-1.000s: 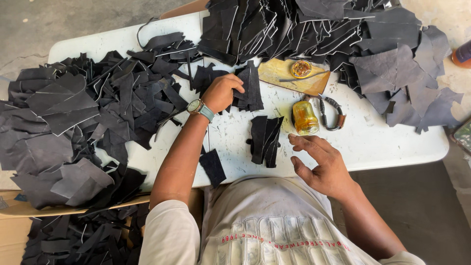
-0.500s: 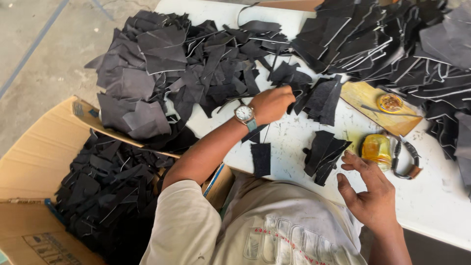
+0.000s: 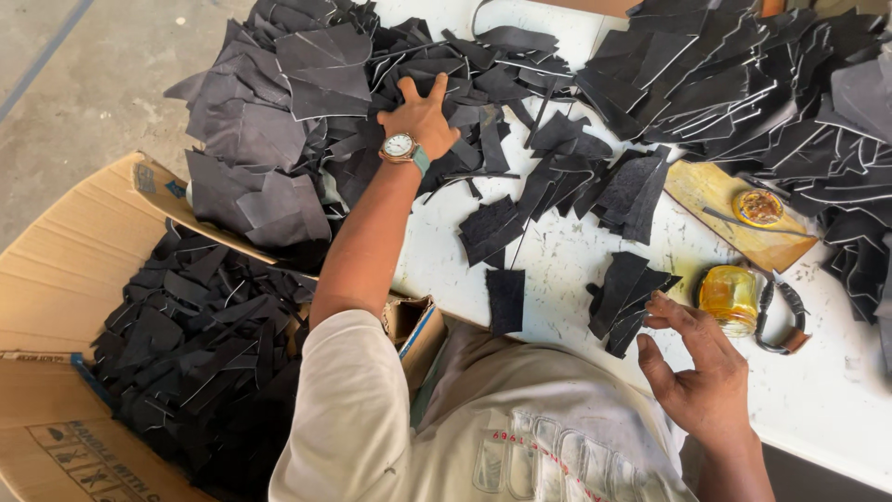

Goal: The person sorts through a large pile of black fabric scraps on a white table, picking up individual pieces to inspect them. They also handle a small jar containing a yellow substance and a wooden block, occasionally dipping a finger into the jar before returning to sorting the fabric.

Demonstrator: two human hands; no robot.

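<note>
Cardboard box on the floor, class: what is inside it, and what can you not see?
The cardboard box holds a heap of flat black leather pieces. Its bottom and lower layers are covered by that heap, and the person's sleeve hides the near right corner.

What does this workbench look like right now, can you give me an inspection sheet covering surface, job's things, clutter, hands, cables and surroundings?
Surface: white scuffed table.
Job's things: heap of dark grey cut leather pieces; small stack near the table's front edge.
Clutter: yellow glass jar, open round tin on a tan board.
Hands: left hand pressed flat on the heap; right hand open beside the small stack.
Cables: nothing seen.
Surroundings: cardboard box of dark pieces, concrete floor.
</note>
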